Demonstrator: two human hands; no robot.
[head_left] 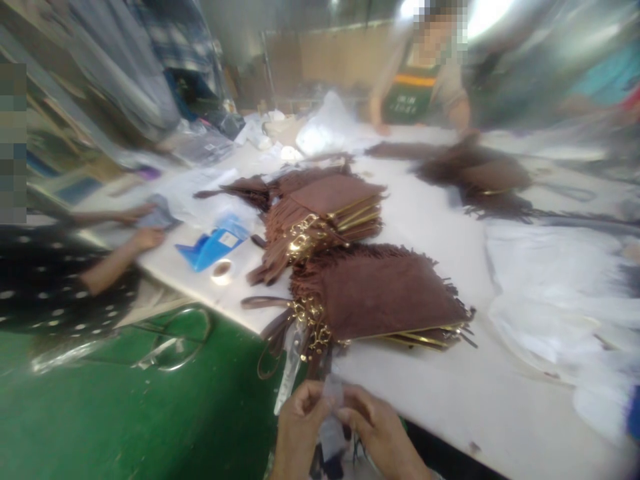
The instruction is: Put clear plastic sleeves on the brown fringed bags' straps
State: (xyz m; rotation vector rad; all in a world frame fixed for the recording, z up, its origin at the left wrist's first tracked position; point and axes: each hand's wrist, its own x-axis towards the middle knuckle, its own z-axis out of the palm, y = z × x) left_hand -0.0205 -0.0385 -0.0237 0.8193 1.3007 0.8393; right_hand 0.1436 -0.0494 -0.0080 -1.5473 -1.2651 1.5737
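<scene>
At the bottom of the head view, my left hand (299, 430) and my right hand (383, 430) meet in front of me. Both pinch a small whitish translucent piece, perhaps plastic film (332, 427); blur hides its exact kind. Just beyond my fingers lies a stack of brown fringed pouches (387, 290) with gold zip edges. Gold clasps (313, 320) and brown wrist straps (270, 327) bunch at its left end, partly over the table edge. A clear strip (289, 373) hangs beside my left hand.
Another pile of brown fringed pouches (330, 200) sits behind. A blue folded sheet (215, 245) and a tape roll (221, 270) lie left of it. White sheets (555, 287) cover the right side. Co-workers stand left (60, 280) and across the white table (415, 387).
</scene>
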